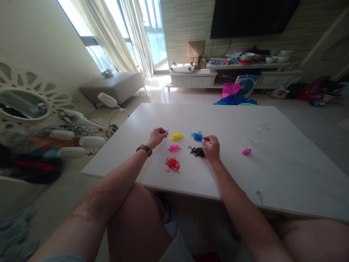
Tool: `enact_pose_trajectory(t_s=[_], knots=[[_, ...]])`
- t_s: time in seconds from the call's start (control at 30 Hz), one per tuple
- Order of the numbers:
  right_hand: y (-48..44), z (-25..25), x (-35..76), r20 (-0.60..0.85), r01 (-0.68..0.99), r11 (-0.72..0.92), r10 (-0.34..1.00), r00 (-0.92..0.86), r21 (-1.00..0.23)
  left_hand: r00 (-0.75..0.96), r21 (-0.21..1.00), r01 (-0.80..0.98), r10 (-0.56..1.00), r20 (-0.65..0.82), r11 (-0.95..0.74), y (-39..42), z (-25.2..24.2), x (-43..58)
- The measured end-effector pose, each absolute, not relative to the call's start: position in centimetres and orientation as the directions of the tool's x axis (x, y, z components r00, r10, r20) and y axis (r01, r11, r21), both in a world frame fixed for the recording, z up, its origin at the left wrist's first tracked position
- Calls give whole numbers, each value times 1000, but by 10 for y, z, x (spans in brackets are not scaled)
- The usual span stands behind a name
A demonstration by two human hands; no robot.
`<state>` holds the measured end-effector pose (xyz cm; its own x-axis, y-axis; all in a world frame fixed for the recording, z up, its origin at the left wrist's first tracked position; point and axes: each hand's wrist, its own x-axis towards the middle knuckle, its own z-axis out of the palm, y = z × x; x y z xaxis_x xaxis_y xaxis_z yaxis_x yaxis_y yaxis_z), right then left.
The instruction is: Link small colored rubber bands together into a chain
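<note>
On the white table [234,123] lie small piles of bands: yellow [177,136], pink [174,148], red [172,165], blue [197,137] and black [197,152]. My left hand [158,137], with a dark watch on the wrist, is left of the yellow pile and pinches a small red piece [167,131] at its fingertips. My right hand [212,146] is beside the blue and black piles, its thumb and forefinger pressed together near the blue one. What those fingers hold, if anything, is too small to make out.
A pink lump [246,151] sits on the table right of my right hand, with clear plastic [263,128] behind it. White lamp heads [92,142] stand beyond the left edge. A pink basket [230,90] is past the far edge.
</note>
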<state>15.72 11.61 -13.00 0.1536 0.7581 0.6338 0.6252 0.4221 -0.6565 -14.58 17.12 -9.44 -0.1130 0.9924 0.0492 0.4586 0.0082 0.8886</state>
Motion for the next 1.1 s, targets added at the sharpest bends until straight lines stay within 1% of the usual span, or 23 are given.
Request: enact_pose_trajectory(t_s=[0.07,0.17,0.27,0.33,0.53,0.7,0.87,0.97,1.1], knots=[[111,-124,152,679,633,501,732,53,-589,63,912,399,995,73,-92,165,-86,-131],[104,-118,144,709,592,599,702,-64,-539,272,887,398,953,132,-236,154,-73,-108],[102,-115,139,712,543,647,691,-122,-535,410,841,408,895,178,-354,144,-64,-90],[102,-115,138,711,522,662,688,-141,-537,465,818,416,866,183,-396,140,-61,-82],[100,-115,136,714,483,682,683,-153,-549,532,776,450,831,164,-441,138,-57,-69],[97,-113,135,684,482,655,715,-147,-581,537,752,478,829,159,-454,137,-54,-67],[96,-110,134,649,486,614,751,-118,-622,534,802,430,833,144,-414,138,-57,-68],[96,-109,135,642,486,591,763,-78,-644,546,836,403,831,108,-374,139,-58,-70],[96,-109,135,647,470,591,761,-55,-655,560,830,419,824,83,-368,139,-58,-72]])
